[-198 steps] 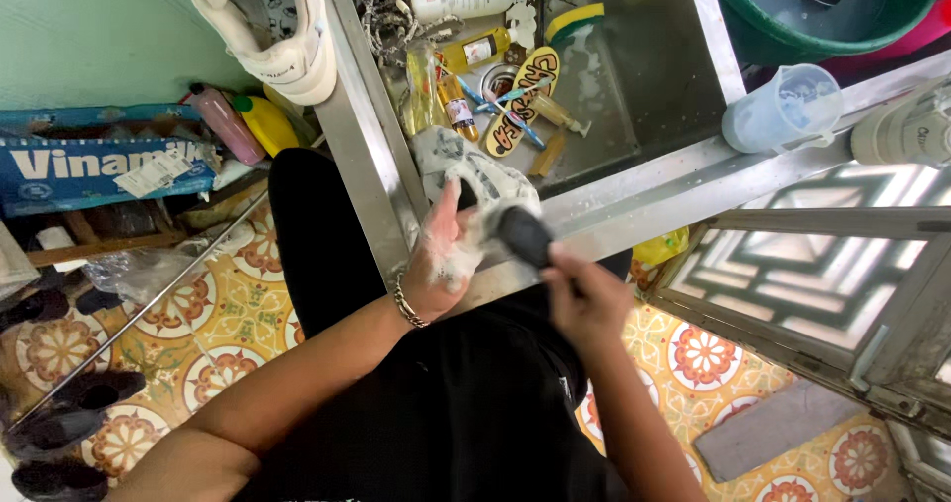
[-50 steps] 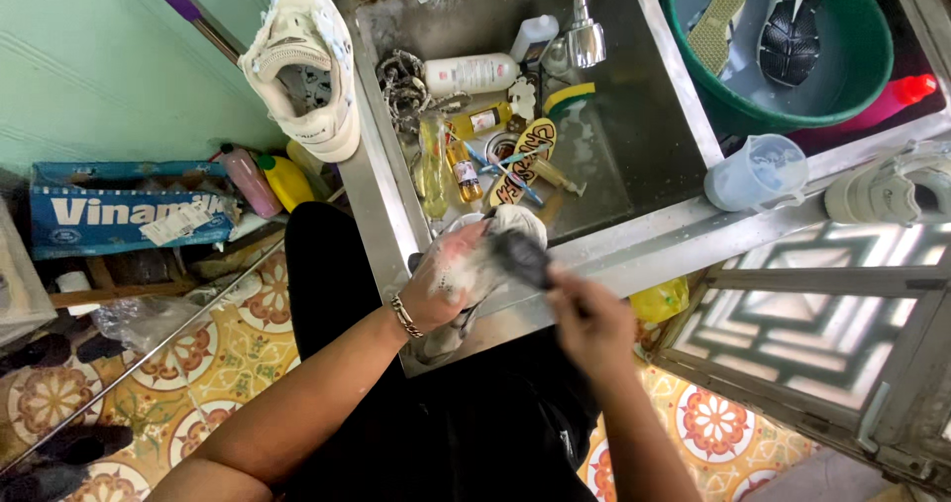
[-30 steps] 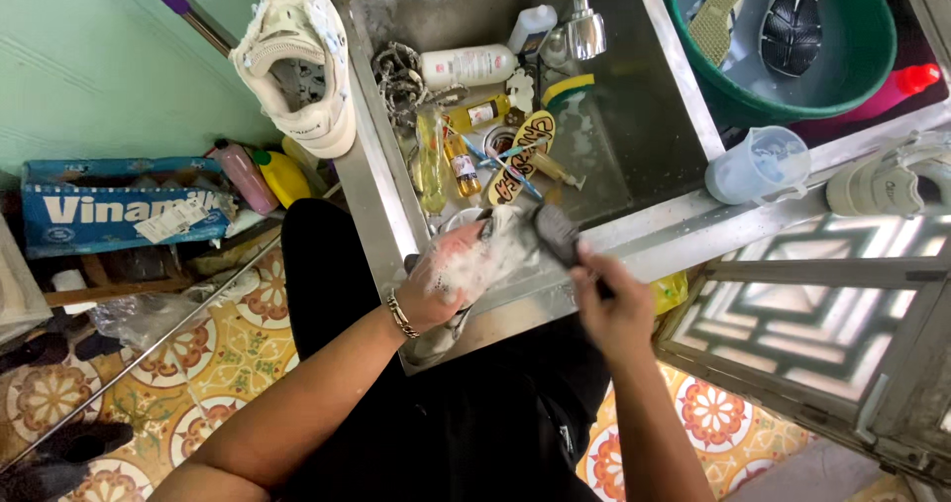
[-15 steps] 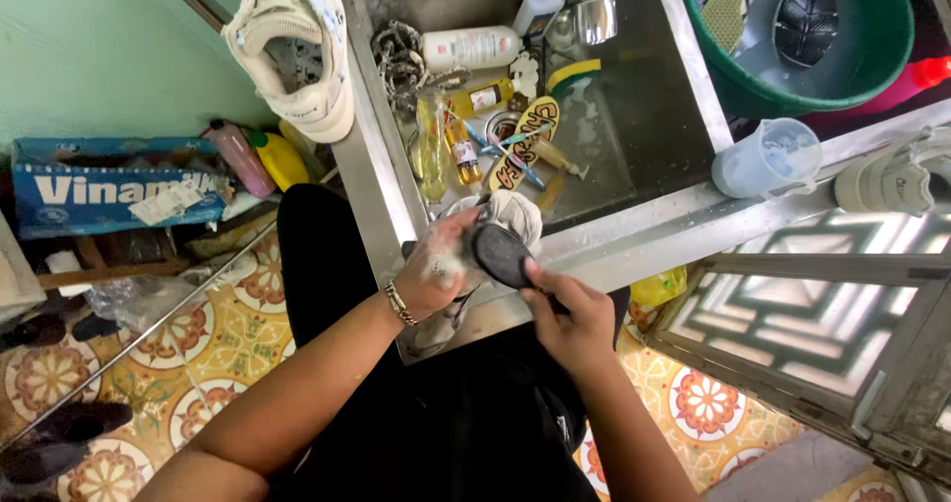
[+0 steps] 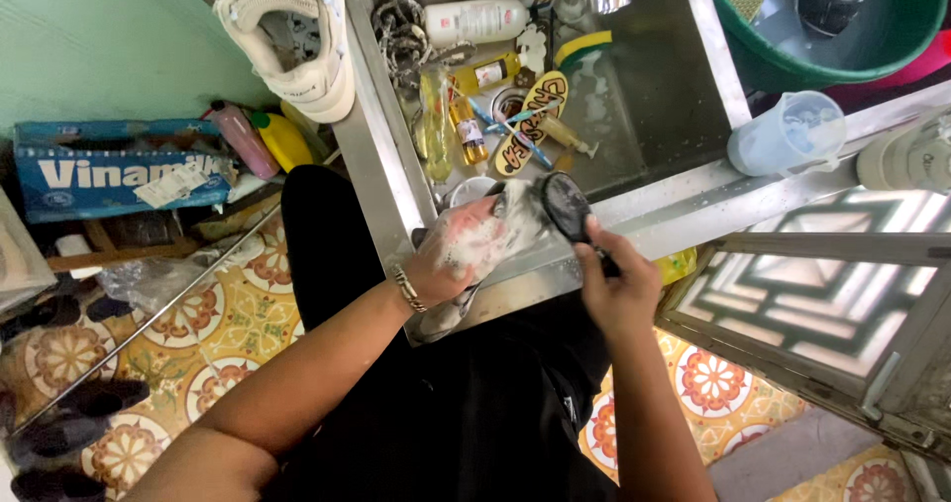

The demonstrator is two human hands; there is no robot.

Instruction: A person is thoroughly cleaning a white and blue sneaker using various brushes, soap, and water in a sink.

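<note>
My left hand (image 5: 458,256), soapy, is closed around a grey-white shoe (image 5: 495,239) held over the front rim of the metal sink (image 5: 654,96). My right hand (image 5: 616,282) is fisted on the handle of a dark brush (image 5: 565,205), bristle head touching the shoe. A second white shoe (image 5: 292,36) rests on the sink's left edge. Plastic jug (image 5: 788,133) well apart.

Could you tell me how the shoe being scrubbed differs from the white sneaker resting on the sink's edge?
The soapy shoe is held in the left hand and lathered with foam; the white sneaker sits untouched and looks dry. The round black brush in the right hand presses on the soapy shoe; nothing touches the white sneaker. Both look light-coloured.
</note>
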